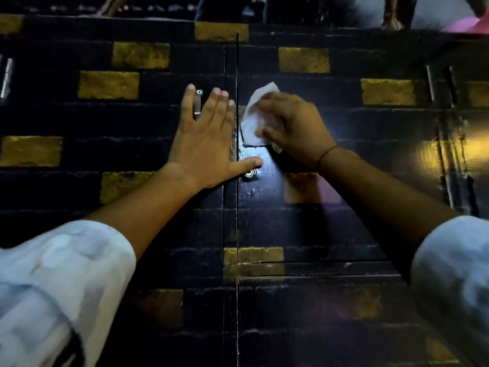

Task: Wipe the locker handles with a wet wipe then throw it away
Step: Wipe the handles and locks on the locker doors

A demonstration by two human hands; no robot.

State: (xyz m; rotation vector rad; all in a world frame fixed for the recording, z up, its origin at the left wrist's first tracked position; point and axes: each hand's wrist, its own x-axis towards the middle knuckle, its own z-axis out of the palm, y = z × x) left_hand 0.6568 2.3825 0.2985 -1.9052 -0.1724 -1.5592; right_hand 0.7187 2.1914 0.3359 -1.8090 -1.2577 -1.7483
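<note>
Two dark locker doors with a black-and-gold brick pattern meet at a vertical seam (237, 75). My left hand (206, 136) lies flat on the left door with its fingers spread, partly covering a metal handle (197, 103). Its thumb reaches across the seam just above a round keyhole (249, 174). My right hand (291, 125) grips a white wet wipe (252, 125) and holds it against the right door beside the seam. The right door's handle is hidden under the wipe and hand.
A lower locker door begins at a horizontal seam (317, 275). Metal hinges or handles show at the far right (431, 83) and far left (6, 78). A pink object (463, 25) and pale shapes sit beyond the top edge.
</note>
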